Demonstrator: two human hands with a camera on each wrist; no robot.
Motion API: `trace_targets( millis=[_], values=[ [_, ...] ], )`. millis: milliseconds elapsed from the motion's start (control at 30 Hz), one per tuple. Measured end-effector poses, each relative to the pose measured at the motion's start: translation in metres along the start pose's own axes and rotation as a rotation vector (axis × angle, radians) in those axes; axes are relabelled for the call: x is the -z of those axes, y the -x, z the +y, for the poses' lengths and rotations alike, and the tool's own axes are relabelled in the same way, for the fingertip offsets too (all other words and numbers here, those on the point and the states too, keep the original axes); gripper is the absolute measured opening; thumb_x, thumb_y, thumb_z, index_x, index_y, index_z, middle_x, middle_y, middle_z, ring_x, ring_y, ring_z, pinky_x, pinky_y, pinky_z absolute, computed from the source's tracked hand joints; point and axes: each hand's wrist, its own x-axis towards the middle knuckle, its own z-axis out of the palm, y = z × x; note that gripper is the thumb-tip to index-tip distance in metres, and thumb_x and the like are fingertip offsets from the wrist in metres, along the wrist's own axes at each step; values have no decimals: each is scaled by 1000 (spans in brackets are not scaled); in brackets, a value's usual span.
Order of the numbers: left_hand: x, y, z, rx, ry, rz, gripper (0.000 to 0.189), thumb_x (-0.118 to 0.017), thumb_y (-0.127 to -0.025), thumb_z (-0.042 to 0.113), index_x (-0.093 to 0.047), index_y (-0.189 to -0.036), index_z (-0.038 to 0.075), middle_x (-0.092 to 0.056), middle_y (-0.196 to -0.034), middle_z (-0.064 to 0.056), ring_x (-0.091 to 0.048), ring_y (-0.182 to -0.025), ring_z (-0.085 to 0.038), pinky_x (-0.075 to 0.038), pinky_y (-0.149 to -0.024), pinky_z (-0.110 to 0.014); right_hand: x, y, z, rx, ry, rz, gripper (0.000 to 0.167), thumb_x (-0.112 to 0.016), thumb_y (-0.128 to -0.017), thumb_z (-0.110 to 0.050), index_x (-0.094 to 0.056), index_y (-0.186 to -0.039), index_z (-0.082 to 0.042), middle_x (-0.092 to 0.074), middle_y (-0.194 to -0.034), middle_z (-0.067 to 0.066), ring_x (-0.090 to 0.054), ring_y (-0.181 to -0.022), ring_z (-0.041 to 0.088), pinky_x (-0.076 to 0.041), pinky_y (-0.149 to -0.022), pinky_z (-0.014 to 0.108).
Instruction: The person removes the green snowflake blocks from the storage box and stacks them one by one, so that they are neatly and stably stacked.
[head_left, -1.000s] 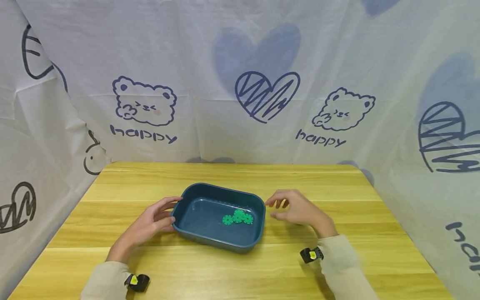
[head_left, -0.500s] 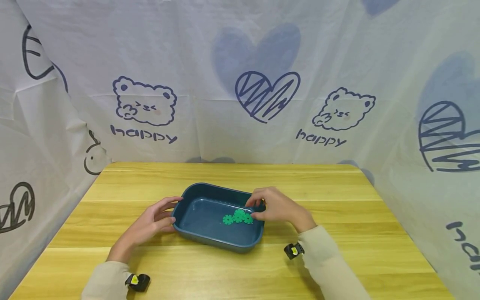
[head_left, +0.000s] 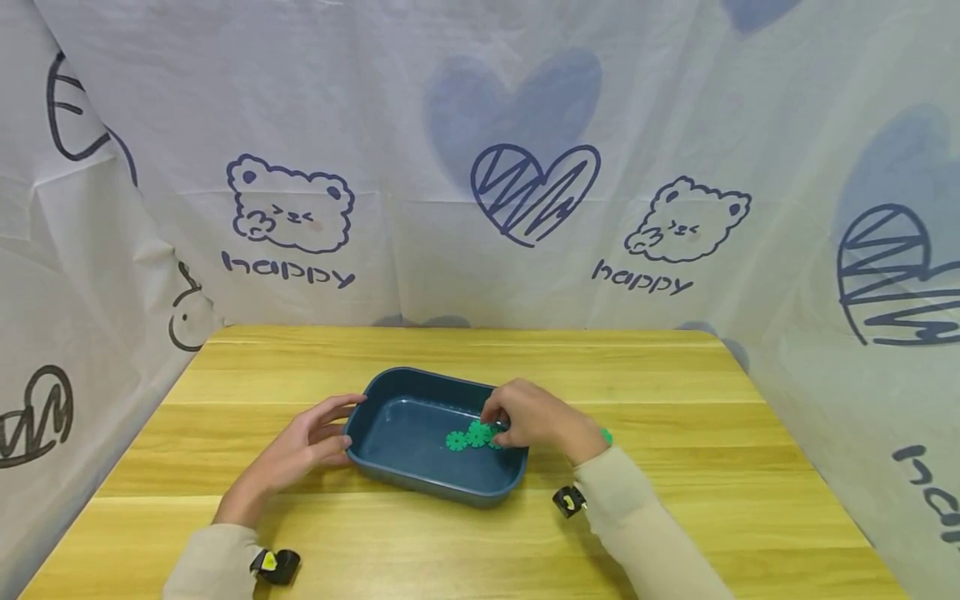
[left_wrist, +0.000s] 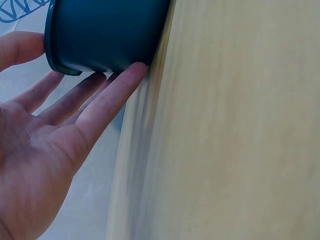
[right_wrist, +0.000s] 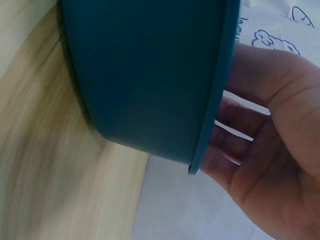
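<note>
A dark blue rectangular tub [head_left: 420,493] stands on the table. My left hand [head_left: 303,442] touches its left end with spread, mostly straight fingers; in the left wrist view, the fingertips [left_wrist: 135,72] meet the tub's outer wall. Several green snowflake-shaped plastic discs [head_left: 457,441] lie close together on the tub's floor, toward its right side. My right hand [head_left: 528,414] reaches over the right rim, bent fingers down at these discs and partly covering them. In the right wrist view, the tub wall hides the right fingertips, so I cannot tell whether they pinch a disc.
Another green disc [head_left: 607,436] on the table shows partly from behind the right wrist. The wooden table [head_left: 420,550] runs back to a white cloth [head_left: 420,250] printed with hearts and bears. More cloth hangs at both sides.
My right hand has moved left, from outside the tub's right rim to inside over the green discs. The table disc now shows more from behind the wrist. The left hand and tub have stayed put.
</note>
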Motion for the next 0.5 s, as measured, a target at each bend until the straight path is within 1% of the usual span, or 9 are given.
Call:
trace_targets(
  millis=[67, 200, 267, 367, 500],
  values=[
    [0, 0, 0, 1, 3, -1, 58, -56, -104, 6, -33, -157, -1, -37, -154, -38, -59, -127, -39, -64, -89, -38, -2, -2, -2, -30, 22, -15, 25, -83, -85, -9, -79, -109, -4, -78, -105, 9, -71, -94, 24, -61, -83, 32],
    [0, 0, -1, 0, 12, -4, 59, -56, -104, 6, -32, -157, -2, -37, -153, -39, -63, -124, -27, -64, -89, -38, -5, -5, -7, -88, 87, -37, 26, -85, -85, -11, -79, -109, -5, -78, -107, 8, -72, -98, 22, -62, -88, 34],
    [0, 0, -1, 0, 13, -5, 59, -56, -104, 6, -32, -157, -1, -37, -154, -39, -64, -123, -23, -64, -89, -38, -6, -7, -10, -109, 123, -41, 27, -86, -84, -11, -79, -109, -5, -78, -107, 8, -72, -99, 22, -62, -88, 35],
    [0, 0, -1, -3, 15, -6, 59, -56, -104, 6, -32, -157, -1, -37, -153, -39, -64, -123, -22, -64, -89, -38, -8, -9, -12, -130, 172, -46, 27, -87, -83, -11, -79, -108, -5, -78, -105, 7, -72, -97, 20, -63, -87, 34],
    [0, 1, -1, -6, 17, -4, 59, -56, -104, 6, -33, -157, -1, -37, -153, -38, -64, -124, -24, -64, -89, -38, -12, -14, -11, -140, 201, -46, 23, -89, -80, -10, -79, -100, -4, -77, -95, 4, -66, -84, 15, -60, -79, 29]
  ],
)
